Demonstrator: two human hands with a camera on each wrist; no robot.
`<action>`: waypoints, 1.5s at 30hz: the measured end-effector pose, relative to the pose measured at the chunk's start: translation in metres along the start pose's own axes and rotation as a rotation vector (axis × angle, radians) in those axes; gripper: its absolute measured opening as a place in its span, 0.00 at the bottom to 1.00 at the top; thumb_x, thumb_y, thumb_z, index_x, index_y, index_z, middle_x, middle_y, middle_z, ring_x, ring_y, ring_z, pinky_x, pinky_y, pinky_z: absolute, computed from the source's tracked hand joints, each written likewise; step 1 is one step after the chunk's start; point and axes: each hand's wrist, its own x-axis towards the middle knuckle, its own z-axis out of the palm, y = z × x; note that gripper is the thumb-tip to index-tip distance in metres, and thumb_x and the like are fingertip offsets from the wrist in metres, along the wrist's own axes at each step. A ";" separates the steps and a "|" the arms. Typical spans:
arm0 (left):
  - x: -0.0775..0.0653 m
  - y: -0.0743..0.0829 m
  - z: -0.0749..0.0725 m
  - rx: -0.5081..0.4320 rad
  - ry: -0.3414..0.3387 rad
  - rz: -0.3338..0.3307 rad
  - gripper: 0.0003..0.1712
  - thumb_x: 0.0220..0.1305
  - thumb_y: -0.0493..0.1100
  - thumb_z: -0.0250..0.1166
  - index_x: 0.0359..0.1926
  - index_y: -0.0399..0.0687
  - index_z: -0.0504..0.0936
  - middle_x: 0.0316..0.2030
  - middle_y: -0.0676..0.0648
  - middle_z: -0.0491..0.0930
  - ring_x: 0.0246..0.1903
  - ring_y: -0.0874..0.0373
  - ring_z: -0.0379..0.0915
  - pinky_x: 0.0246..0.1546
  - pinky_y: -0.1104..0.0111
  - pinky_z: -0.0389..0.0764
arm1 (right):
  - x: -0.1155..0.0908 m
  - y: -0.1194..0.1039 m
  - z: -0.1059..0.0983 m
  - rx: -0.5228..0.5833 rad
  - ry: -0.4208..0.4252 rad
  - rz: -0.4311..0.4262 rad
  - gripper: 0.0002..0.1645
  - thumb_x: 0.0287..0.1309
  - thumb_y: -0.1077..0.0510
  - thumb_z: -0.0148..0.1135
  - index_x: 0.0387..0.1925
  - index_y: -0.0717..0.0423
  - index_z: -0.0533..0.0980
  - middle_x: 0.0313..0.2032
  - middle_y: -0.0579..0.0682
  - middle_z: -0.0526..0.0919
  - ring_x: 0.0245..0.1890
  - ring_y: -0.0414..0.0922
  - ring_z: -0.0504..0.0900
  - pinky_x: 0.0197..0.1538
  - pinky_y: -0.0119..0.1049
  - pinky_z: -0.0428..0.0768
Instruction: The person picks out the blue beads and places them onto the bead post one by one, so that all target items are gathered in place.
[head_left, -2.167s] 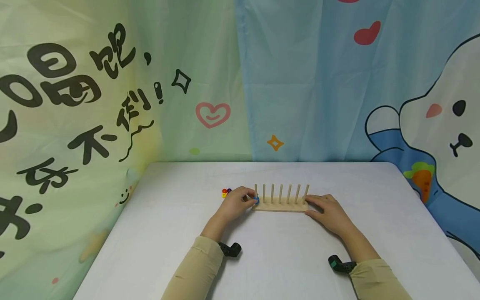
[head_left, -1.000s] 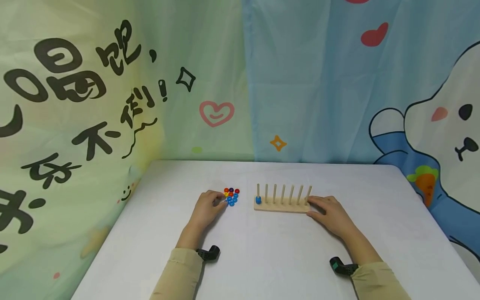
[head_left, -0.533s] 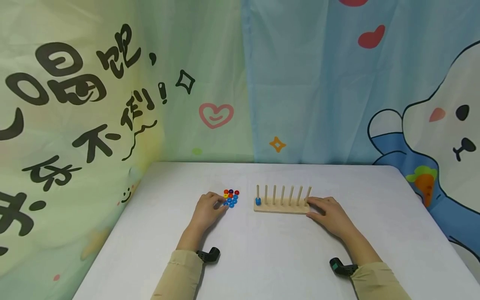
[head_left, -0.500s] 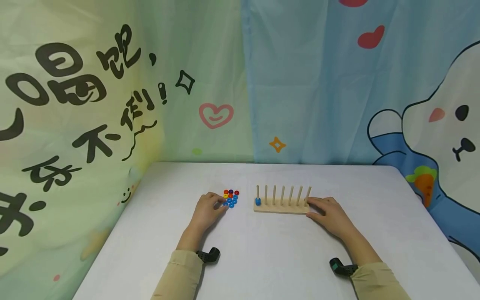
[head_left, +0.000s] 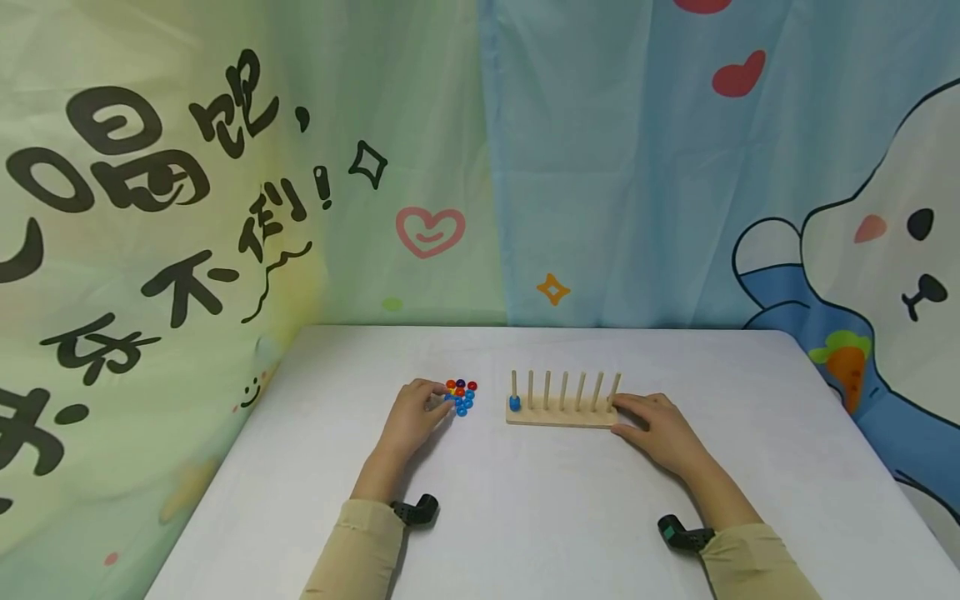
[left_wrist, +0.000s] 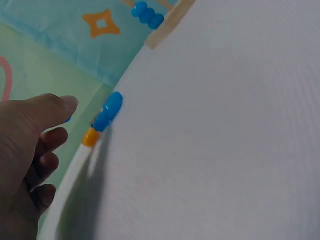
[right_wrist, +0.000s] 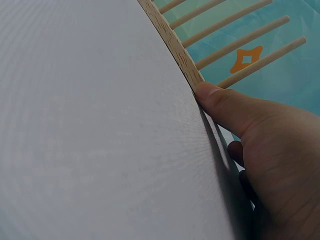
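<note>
My left hand (head_left: 411, 418) is at the left edge of a small cluster of coloured beads (head_left: 461, 402). In the left wrist view a sliver of a blue bead (left_wrist: 68, 119) shows between my thumb and fingers, mostly hidden by the thumb. My right hand (head_left: 660, 425) holds the right end of a wooden peg board (head_left: 562, 417), the thumb (right_wrist: 210, 95) pressed on its front edge. Several upright pegs stand in a row on the board. Blue beads (left_wrist: 147, 15) are stacked on the leftmost peg; the other pegs carry none.
The cluster lies on the white table (head_left: 525, 517), left of the board, with blue beads in front and red, yellow and dark ones behind. A printed curtain (head_left: 585, 167) hangs behind the table. Each wrist wears a black camera (head_left: 416, 510).
My left hand has left the leftmost peg, where it had a blue bead, and moved left to the cluster. It now pinches another blue bead, slightly raised. My right hand stays on the board.
</note>
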 end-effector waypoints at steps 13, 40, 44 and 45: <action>0.018 0.043 -0.019 -0.017 0.049 0.148 0.15 0.66 0.50 0.66 0.51 0.54 0.84 0.42 0.53 0.84 0.41 0.57 0.76 0.42 0.63 0.78 | 0.000 0.001 -0.001 -0.002 0.003 0.003 0.33 0.60 0.45 0.67 0.63 0.52 0.75 0.61 0.56 0.79 0.55 0.56 0.73 0.58 0.60 0.71; 0.031 0.108 0.000 -0.043 -0.100 0.317 0.15 0.68 0.53 0.64 0.53 0.59 0.84 0.46 0.58 0.84 0.43 0.62 0.76 0.43 0.68 0.77 | -0.001 0.001 0.000 0.009 0.009 0.001 0.32 0.59 0.45 0.68 0.63 0.51 0.75 0.60 0.56 0.80 0.54 0.55 0.73 0.57 0.60 0.71; 0.031 0.105 0.002 -0.040 -0.103 0.325 0.15 0.68 0.53 0.64 0.53 0.58 0.84 0.46 0.58 0.84 0.42 0.62 0.76 0.42 0.69 0.77 | 0.000 0.001 0.001 0.005 0.000 0.000 0.32 0.60 0.45 0.67 0.64 0.51 0.75 0.60 0.56 0.79 0.55 0.55 0.73 0.57 0.60 0.71; 0.031 0.105 0.003 -0.040 -0.102 0.330 0.15 0.68 0.52 0.64 0.53 0.57 0.84 0.46 0.58 0.85 0.42 0.62 0.77 0.41 0.69 0.77 | 0.000 0.001 0.001 0.006 0.004 -0.002 0.32 0.60 0.45 0.68 0.63 0.51 0.75 0.60 0.56 0.80 0.55 0.56 0.73 0.57 0.60 0.71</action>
